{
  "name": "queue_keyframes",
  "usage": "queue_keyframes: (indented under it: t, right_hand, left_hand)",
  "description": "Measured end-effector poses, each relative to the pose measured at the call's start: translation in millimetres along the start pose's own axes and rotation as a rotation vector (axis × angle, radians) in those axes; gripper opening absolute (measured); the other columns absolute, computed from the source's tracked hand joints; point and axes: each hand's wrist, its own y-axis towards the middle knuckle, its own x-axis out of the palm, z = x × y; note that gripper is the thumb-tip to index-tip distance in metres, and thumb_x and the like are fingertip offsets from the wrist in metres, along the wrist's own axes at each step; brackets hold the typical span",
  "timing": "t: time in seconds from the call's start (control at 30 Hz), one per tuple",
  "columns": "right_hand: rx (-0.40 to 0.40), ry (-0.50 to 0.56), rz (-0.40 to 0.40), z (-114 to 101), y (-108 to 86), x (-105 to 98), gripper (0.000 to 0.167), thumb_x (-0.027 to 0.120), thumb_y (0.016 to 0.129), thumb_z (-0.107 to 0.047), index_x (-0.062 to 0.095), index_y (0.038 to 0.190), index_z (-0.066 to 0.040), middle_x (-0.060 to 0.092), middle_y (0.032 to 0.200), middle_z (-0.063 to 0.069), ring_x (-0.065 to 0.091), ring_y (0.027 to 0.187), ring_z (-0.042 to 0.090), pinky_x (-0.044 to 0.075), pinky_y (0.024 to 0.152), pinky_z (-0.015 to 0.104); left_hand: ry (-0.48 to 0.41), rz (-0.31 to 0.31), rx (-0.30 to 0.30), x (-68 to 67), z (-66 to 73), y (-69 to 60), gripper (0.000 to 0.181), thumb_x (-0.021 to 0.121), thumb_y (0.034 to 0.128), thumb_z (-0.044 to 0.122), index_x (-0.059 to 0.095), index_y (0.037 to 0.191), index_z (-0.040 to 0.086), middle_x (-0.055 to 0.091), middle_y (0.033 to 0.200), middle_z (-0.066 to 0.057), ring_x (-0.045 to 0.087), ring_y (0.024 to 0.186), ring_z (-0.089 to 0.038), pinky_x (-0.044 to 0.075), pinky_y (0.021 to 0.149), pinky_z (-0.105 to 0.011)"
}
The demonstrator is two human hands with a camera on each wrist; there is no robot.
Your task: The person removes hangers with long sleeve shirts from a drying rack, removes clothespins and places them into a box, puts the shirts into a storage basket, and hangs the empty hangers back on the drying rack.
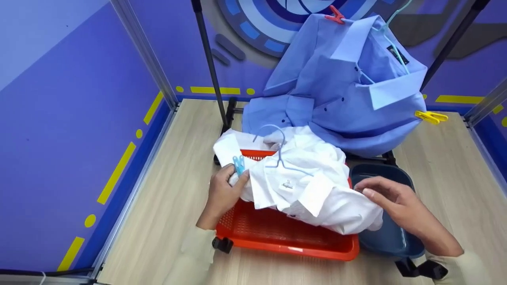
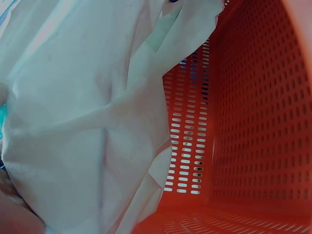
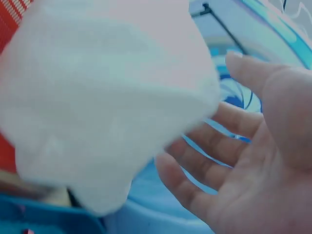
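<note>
A white shirt [image 1: 328,186] on a light blue hanger [image 1: 280,158] lies over a red basket [image 1: 285,247]. My left hand [image 1: 226,190] pinches the shirt's left shoulder beside a light blue clip [image 1: 239,164]. At the shirt's right side my right hand [image 1: 400,206] has its fingers spread and loosely bent. In the right wrist view the fingers of that hand [image 3: 243,141] stand beside the white cloth [image 3: 107,87], some of them partly behind its edge, with the thumb apart. The left wrist view shows the cloth [image 2: 83,117] hanging inside the basket [image 2: 258,122].
Behind the basket a blue shirt [image 1: 332,91] hangs on a mint hanger [image 1: 390,35], with a red clip [image 1: 336,15] and a yellow clip [image 1: 431,116]. Black rack poles [image 1: 210,59] rise on both sides. A dark blue basin [image 1: 410,241] stands right of the basket.
</note>
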Motion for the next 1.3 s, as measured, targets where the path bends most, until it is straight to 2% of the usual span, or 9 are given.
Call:
queue_keyframes:
  t: [0.17, 0.27, 0.37, 0.53, 0.63, 0.83, 0.93, 1.13, 1.3]
  right_hand:
    - [-0.037, -0.085, -0.055, -10, 0.8, 7, 0.025, 0.068, 0.091, -0.021, 0.066, 0.116, -0.022, 0.068, 0.110, -0.005, 0.062, 0.092, 0.003, 0.051, 0.082, 0.016]
    - [-0.069, -0.080, -0.064, -9, 1.9, 11, 0.028, 0.073, 0.086, -0.020, 0.068, 0.112, -0.025, 0.069, 0.105, -0.007, 0.061, 0.087, 0.006, 0.051, 0.081, 0.016]
    - [-0.122, -0.039, -0.052, -7, 4.0, 14, 0.023, 0.073, 0.085, -0.014, 0.071, 0.107, -0.023, 0.070, 0.100, -0.006, 0.061, 0.084, 0.007, 0.051, 0.078, 0.015]
    - [-0.236, 0.030, 0.025, -4, 6.9, 19, 0.019, 0.067, 0.087, -0.003, 0.075, 0.099, -0.015, 0.072, 0.095, -0.001, 0.062, 0.084, 0.011, 0.049, 0.078, 0.012]
    - [-0.288, 0.036, 0.046, -2, 7.8, 21, 0.020, 0.065, 0.088, 0.000, 0.074, 0.100, -0.013, 0.072, 0.097, 0.000, 0.062, 0.085, 0.012, 0.049, 0.079, 0.011]
    - [-0.276, 0.027, 0.061, 2, 7.8, 21, 0.023, 0.061, 0.090, 0.004, 0.074, 0.100, -0.012, 0.071, 0.098, 0.000, 0.061, 0.085, 0.005, 0.050, 0.076, 0.013]
    - [-0.280, 0.024, 0.078, 2, 7.8, 21, 0.023, 0.061, 0.090, 0.004, 0.074, 0.100, -0.012, 0.071, 0.097, 0.000, 0.061, 0.085, 0.005, 0.050, 0.075, 0.013]
    - [-0.270, 0.050, 0.088, 3, 7.7, 21, 0.021, 0.061, 0.089, 0.006, 0.073, 0.099, -0.008, 0.071, 0.098, 0.000, 0.061, 0.086, 0.005, 0.050, 0.076, 0.013]
    - [-0.239, 0.085, 0.137, 4, 7.4, 23, 0.021, 0.062, 0.087, 0.008, 0.074, 0.097, -0.006, 0.071, 0.097, 0.002, 0.062, 0.085, 0.007, 0.050, 0.075, 0.012]
  left_hand:
    - [0.003, -0.012, -0.014, -0.5, 2.5, -0.1, 0.021, 0.063, 0.0933, 0.029, 0.059, 0.082, 0.012, 0.064, 0.086, -0.004, 0.058, 0.078, -0.012, 0.050, 0.068, -0.024]
    - [0.005, -0.020, -0.016, -0.8, 3.9, -0.3, 0.021, 0.063, 0.0933, 0.029, 0.059, 0.082, 0.012, 0.065, 0.087, -0.004, 0.058, 0.079, -0.013, 0.050, 0.068, -0.024]
    - [0.005, -0.026, -0.007, -1.0, 4.0, -0.1, 0.021, 0.064, 0.0931, 0.029, 0.058, 0.081, 0.013, 0.065, 0.086, -0.003, 0.057, 0.078, -0.013, 0.049, 0.067, -0.023]
    - [-0.010, -0.042, 0.005, -1.9, 2.5, -0.2, 0.025, 0.064, 0.0926, 0.028, 0.055, 0.076, 0.012, 0.059, 0.077, -0.003, 0.056, 0.075, -0.013, 0.045, 0.063, -0.022]
    - [-0.048, -0.061, 0.007, -3.4, 1.8, -0.3, 0.023, 0.064, 0.0928, 0.030, 0.057, 0.078, 0.013, 0.061, 0.081, -0.001, 0.056, 0.077, -0.012, 0.046, 0.066, -0.022]
    - [-0.134, -0.110, -0.016, -10.0, 6.4, 0.2, 0.016, 0.064, 0.0935, 0.024, 0.059, 0.084, 0.013, 0.054, 0.080, 0.000, 0.054, 0.080, -0.014, 0.044, 0.070, -0.024]
    - [-0.154, -0.145, -0.030, -13.6, 3.0, 1.7, 0.008, 0.063, 0.0944, 0.023, 0.062, 0.094, 0.015, 0.058, 0.089, -0.001, 0.055, 0.085, -0.015, 0.047, 0.072, -0.024]
    - [-0.196, -0.183, -0.052, -23.1, 7.9, 2.5, 0.021, 0.058, 0.0968, 0.030, 0.062, 0.115, 0.021, 0.062, 0.101, -0.001, 0.057, 0.090, -0.018, 0.052, 0.073, -0.027]
    - [-0.255, -0.171, -0.044, -27.2, 9.7, 4.0, 0.031, 0.058, 0.0965, 0.027, 0.057, 0.126, 0.019, 0.061, 0.106, -0.003, 0.057, 0.092, -0.019, 0.050, 0.076, -0.027]
